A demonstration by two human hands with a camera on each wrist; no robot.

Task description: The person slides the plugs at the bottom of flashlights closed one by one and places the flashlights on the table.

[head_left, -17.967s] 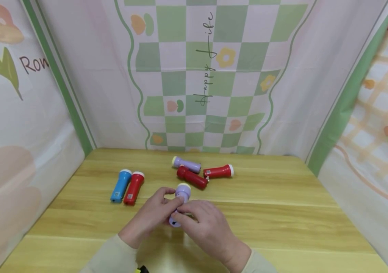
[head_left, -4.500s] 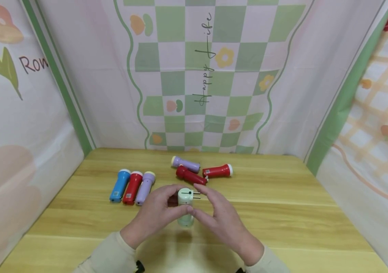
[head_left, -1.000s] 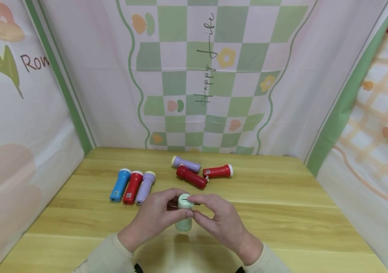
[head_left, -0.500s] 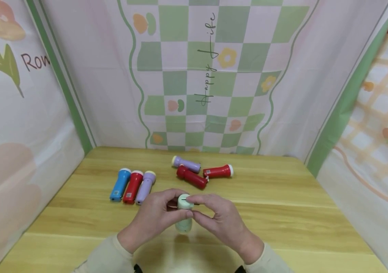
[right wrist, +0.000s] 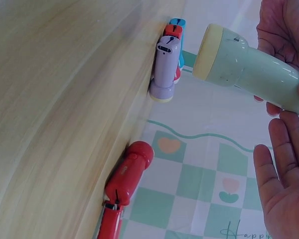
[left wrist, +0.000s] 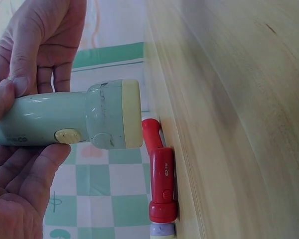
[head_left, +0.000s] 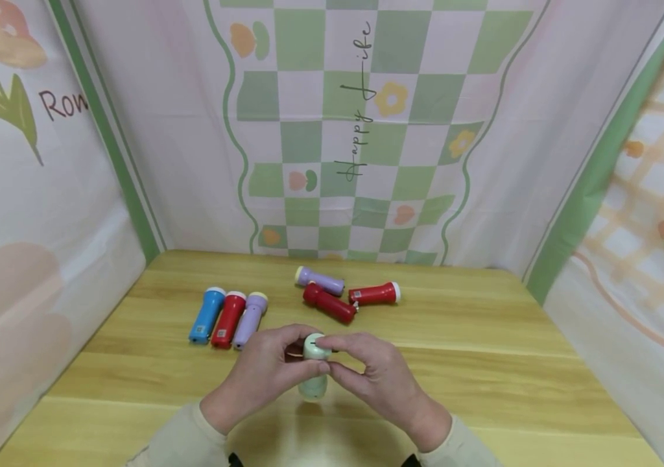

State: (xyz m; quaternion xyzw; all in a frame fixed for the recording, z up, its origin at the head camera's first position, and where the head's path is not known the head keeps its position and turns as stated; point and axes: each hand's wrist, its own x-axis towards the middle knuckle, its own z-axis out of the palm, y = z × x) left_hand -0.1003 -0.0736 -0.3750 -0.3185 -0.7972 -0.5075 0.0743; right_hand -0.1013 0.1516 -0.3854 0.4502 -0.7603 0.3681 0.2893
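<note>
Head down above the table hangs a light green flashlight point(left wrist: 55, 114) with a cream lens rim and a cream switch point(left wrist: 68, 136). My left hand point(head_left: 264, 373) grips its body, thumb on the near side. With thumb and index finger my right hand point(head_left: 387, 376) pinches the tail end, the index finger lying over the slotted end. A short dark bit of the plug prongs point(head_left: 334, 351) shows beside that finger; the rest is hidden. To the left lie a blue flashlight point(head_left: 206, 316), a red flashlight point(head_left: 229, 320) and a purple flashlight point(head_left: 250, 321), side by side.
Farther back on the wooden table point(head_left: 484, 363) lie a second purple flashlight point(head_left: 323, 281), a dark red flashlight point(head_left: 329, 303) crossing close in front of it, and another red flashlight point(head_left: 375, 294). Patterned cloth point(head_left: 192, 130) walls enclose the back and sides.
The purple flashlight held earliest now lies beside the red one; the light green one is in both hands. Its prongs, sticking out sideways before, have mostly gone in under the right index finger.
</note>
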